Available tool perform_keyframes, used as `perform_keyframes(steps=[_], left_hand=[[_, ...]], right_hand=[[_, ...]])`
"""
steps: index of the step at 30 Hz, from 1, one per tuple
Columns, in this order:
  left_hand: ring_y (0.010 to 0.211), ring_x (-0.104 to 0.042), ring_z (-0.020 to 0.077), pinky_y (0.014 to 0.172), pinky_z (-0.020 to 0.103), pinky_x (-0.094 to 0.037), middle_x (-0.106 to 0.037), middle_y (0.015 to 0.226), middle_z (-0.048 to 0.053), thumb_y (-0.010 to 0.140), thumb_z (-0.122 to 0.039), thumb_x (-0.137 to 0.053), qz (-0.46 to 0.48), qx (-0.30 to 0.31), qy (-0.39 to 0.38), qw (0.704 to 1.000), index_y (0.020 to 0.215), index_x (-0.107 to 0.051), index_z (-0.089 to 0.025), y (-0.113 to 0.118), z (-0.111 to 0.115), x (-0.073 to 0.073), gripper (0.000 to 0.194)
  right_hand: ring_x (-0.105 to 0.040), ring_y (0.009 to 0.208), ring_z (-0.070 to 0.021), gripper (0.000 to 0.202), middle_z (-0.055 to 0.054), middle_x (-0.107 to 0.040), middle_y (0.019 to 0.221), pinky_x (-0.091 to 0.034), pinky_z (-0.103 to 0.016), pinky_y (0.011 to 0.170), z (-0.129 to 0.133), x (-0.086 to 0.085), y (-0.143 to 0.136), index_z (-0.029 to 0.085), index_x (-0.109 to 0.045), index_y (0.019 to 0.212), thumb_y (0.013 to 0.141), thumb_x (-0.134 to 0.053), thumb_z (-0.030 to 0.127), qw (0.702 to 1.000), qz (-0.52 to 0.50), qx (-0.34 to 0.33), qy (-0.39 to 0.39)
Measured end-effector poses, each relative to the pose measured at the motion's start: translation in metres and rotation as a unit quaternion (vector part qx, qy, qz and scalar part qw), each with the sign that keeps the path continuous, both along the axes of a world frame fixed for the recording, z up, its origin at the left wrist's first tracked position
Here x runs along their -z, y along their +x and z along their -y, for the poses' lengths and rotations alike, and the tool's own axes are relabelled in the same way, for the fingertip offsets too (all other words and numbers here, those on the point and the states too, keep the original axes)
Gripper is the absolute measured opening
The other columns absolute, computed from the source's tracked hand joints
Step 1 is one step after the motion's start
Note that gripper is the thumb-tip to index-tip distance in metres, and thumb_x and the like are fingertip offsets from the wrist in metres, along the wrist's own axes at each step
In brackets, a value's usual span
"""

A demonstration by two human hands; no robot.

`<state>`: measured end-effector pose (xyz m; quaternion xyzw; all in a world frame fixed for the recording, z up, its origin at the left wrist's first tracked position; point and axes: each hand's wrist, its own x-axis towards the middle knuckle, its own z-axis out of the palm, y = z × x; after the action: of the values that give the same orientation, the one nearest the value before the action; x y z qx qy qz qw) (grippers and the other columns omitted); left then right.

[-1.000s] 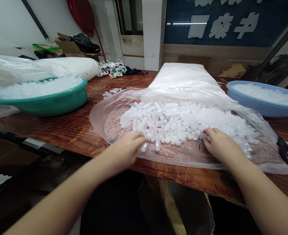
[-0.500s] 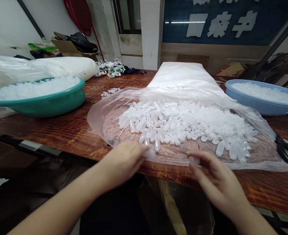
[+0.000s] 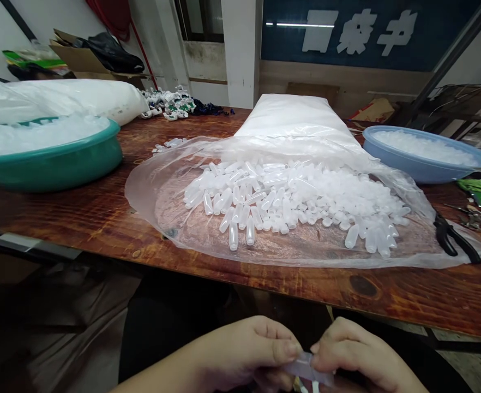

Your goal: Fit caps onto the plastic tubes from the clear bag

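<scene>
My left hand [image 3: 265, 352] and my right hand [image 3: 355, 355] are close together over my lap, below the table's front edge. Both pinch a small translucent plastic piece [image 3: 305, 364] between thumbs and fingers; a seam runs across it, and I cannot tell whether it is one part or two. Under it, small white and yellowish bits show at the bottom edge, partly covered by fingers. Beyond the hands, many translucent plastic tubes [image 3: 273, 191] lie heaped on the mouth of a clear plastic bag [image 3: 240, 254] spread on the table.
A green basin [image 3: 60, 161] on the left and a blue basin [image 3: 412, 164] on the right hold similar translucent pieces. Black-handled scissors [image 3: 453, 240] lie on the bag's right edge. The wooden table's front edge [image 3: 265, 284] runs between my hands and the heap.
Both hands have come back from the bag's front edge, down over my lap, and together on the translucent piece. The view has shifted slightly; the heap looks much the same.
</scene>
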<state>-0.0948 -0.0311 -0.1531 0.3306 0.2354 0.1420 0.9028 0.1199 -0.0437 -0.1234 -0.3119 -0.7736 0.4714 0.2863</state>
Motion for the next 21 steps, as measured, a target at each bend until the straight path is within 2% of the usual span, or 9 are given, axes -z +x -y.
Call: perform_keyframes(steps=[2, 5, 8, 11, 13, 15, 17, 19, 21], left_hand=[[0.037, -0.018, 0.0031, 0.038, 0.02, -0.012, -0.029, 0.044, -0.01, 0.066, -0.056, -0.067, 0.003, 0.011, -0.019, 1.0, 0.067, -0.049, -0.014, 0.003, 0.0, 0.003, 0.046], [0.047, -0.032, 0.0048, 0.045, 0.017, -0.025, -0.043, 0.058, -0.005, 0.074, -0.051, -0.061, -0.08, -0.032, 0.13, 0.988, 0.077, -0.054, -0.013, 0.005, 0.001, -0.004, 0.039], [0.072, -0.047, 0.0107, 0.066, 0.022, -0.038, -0.054, 0.083, 0.001, 0.084, -0.03, -0.051, -0.217, -0.05, 0.357, 0.907, 0.097, -0.056, -0.016, 0.006, 0.003, -0.017, 0.019], [0.082, -0.05, 0.0138, 0.074, 0.024, -0.04, -0.056, 0.091, 0.003, 0.085, -0.019, -0.046, -0.304, -0.023, 0.472, 0.827, 0.1, -0.055, -0.017, 0.006, 0.004, -0.025, 0.017], [0.083, -0.051, 0.0142, 0.074, 0.024, -0.041, -0.056, 0.093, 0.004, 0.086, -0.019, -0.045, -0.322, -0.021, 0.493, 0.808, 0.101, -0.054, -0.017, 0.005, 0.004, -0.025, 0.017], [0.083, -0.052, 0.0141, 0.073, 0.023, -0.042, -0.057, 0.094, 0.004, 0.086, -0.019, -0.045, -0.323, -0.019, 0.499, 0.804, 0.101, -0.053, -0.018, 0.003, 0.004, -0.023, 0.017], [0.081, -0.053, 0.0141, 0.072, 0.022, -0.042, -0.058, 0.093, 0.003, 0.086, -0.02, -0.046, -0.314, -0.007, 0.505, 0.804, 0.099, -0.053, -0.018, 0.001, 0.005, -0.021, 0.015], [0.08, -0.054, 0.014, 0.071, 0.022, -0.043, -0.059, 0.092, 0.004, 0.086, -0.021, -0.046, -0.308, -0.001, 0.51, 0.803, 0.098, -0.053, -0.018, -0.001, 0.006, -0.02, 0.015], [0.079, -0.054, 0.0135, 0.07, 0.022, -0.043, -0.059, 0.092, 0.004, 0.087, -0.021, -0.045, -0.309, -0.005, 0.505, 0.806, 0.1, -0.052, -0.018, -0.002, 0.007, -0.02, 0.016]], right_hand=[[-0.063, 0.069, -0.0117, 0.022, -0.002, -0.062, 0.079, -0.051, -0.018, 0.062, 0.001, 0.002, 0.0, 0.031, -0.063, 0.101, 0.083, -0.061, 0.019, 0.999, 0.034, -0.005, 0.019], [-0.059, 0.058, -0.0109, 0.01, 0.0, -0.06, 0.066, -0.047, -0.017, 0.052, 0.001, 0.01, -0.006, 0.022, -0.063, 0.084, 0.084, -0.058, 0.03, 0.99, 0.083, 0.078, 0.08], [-0.048, 0.045, -0.0095, 0.045, 0.002, -0.047, 0.049, -0.038, -0.018, 0.043, 0.003, 0.024, -0.015, 0.019, -0.049, 0.052, 0.091, -0.042, 0.041, 0.967, 0.131, 0.189, 0.112], [-0.051, 0.048, -0.0116, 0.052, 0.001, -0.05, 0.051, -0.041, -0.02, 0.046, 0.005, 0.034, -0.017, 0.019, -0.051, 0.055, 0.094, -0.027, 0.045, 0.962, 0.158, 0.215, 0.066], [-0.059, 0.063, -0.0146, 0.041, -0.002, -0.061, 0.071, -0.047, -0.021, 0.055, 0.007, 0.035, -0.013, 0.02, -0.059, 0.083, 0.091, -0.033, 0.05, 0.971, 0.133, 0.19, 0.06], [-0.061, 0.076, -0.0156, 0.033, -0.005, -0.063, 0.087, -0.05, -0.021, 0.064, 0.009, 0.034, -0.009, 0.021, -0.055, 0.104, 0.089, -0.042, 0.047, 0.98, 0.113, 0.148, 0.071], [-0.06, 0.069, -0.0134, 0.023, -0.002, -0.062, 0.079, -0.048, -0.019, 0.061, 0.011, 0.032, -0.008, 0.023, -0.057, 0.093, 0.091, -0.042, 0.04, 0.982, 0.124, 0.122, 0.07], [-0.055, 0.054, -0.0108, 0.036, 0.002, -0.055, 0.06, -0.044, -0.018, 0.051, 0.012, 0.031, -0.01, 0.022, -0.054, 0.07, 0.094, -0.034, 0.037, 0.98, 0.132, 0.136, 0.055], [-0.054, 0.052, -0.0112, 0.038, 0.001, -0.055, 0.06, -0.044, -0.019, 0.049, 0.013, 0.032, -0.013, 0.021, -0.052, 0.07, 0.094, -0.033, 0.042, 0.978, 0.118, 0.162, 0.058]])
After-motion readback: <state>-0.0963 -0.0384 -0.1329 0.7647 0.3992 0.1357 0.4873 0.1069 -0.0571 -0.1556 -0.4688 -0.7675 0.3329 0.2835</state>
